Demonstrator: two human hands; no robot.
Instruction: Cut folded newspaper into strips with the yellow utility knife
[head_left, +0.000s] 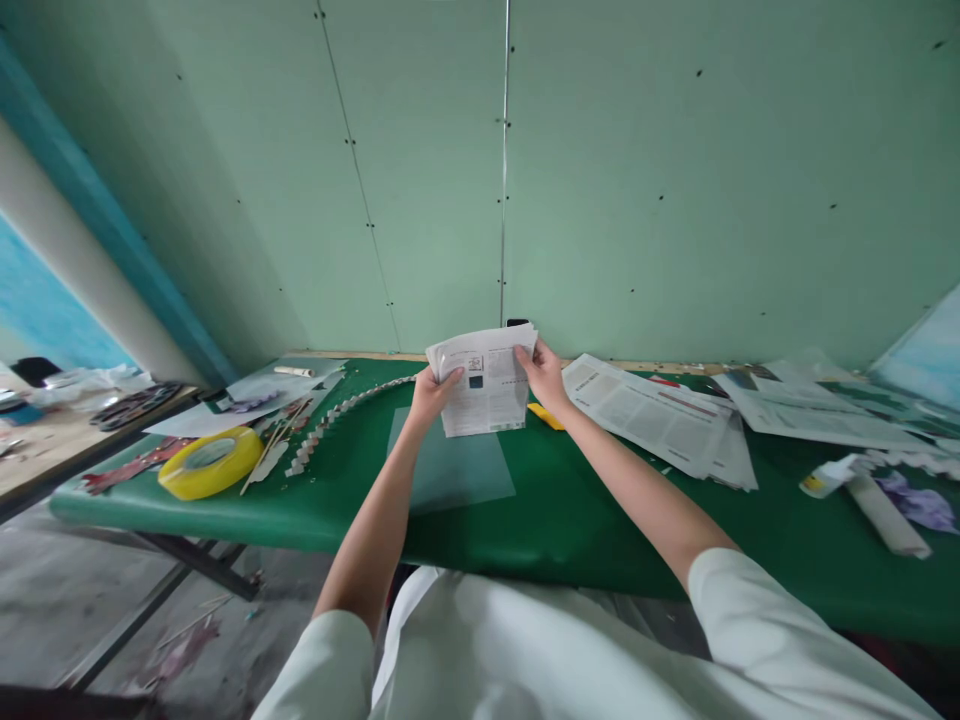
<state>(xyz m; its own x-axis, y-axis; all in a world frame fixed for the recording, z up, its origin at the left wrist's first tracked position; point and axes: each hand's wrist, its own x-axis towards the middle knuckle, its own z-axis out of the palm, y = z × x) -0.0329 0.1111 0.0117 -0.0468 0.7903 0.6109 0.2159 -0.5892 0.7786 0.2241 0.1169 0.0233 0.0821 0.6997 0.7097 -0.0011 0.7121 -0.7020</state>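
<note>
Both my hands hold up a small stack of printed paper sheets point(486, 385) above the green-covered table point(540, 510). My left hand point(435, 392) pinches the stack's left edge, thumb in front. At the upper right edge, my right hand point(543, 372) grips it the same way, with its fingers behind the paper. A translucent sheet point(457, 475) lies flat on the table below the stack. Close to my right hand is a yellow object point(546, 416), partly hidden by the arm. A braided strip point(345, 410) curves along the table toward my left hand.
A yellow tape roll point(211, 462) and thin sticks point(277, 440) lie at left. To the right are spread printed sheets point(645, 410), a small white bottle point(829, 476), a pale roll point(889, 515) and purple crumpled material point(919, 502). A green wall point(600, 180) rises behind the table.
</note>
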